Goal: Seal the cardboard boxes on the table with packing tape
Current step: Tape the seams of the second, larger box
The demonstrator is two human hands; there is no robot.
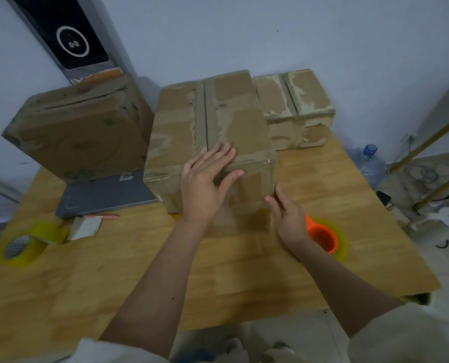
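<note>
A tall cardboard box point(181, 127) stands in the middle of the wooden table point(113, 279), its top flaps closed along a centre seam. Clear tape runs across its near top edge. My left hand point(205, 179) lies flat with straight fingers over that near edge, pressing the tape down. My right hand point(287, 213) touches the box's lower right front corner with straight fingers. A second box point(79, 132) stands at the left and a third point(296, 108) at the back right. A tape roll with an orange core point(325, 238) lies behind my right wrist.
A yellowish tape roll point(21, 247) lies near the table's left edge, beside a small white block point(84, 227) and a pink pen point(105, 216). A grey laptop point(105, 195) sits under the left box. A water bottle point(370, 163) and cables lie on the floor at the right.
</note>
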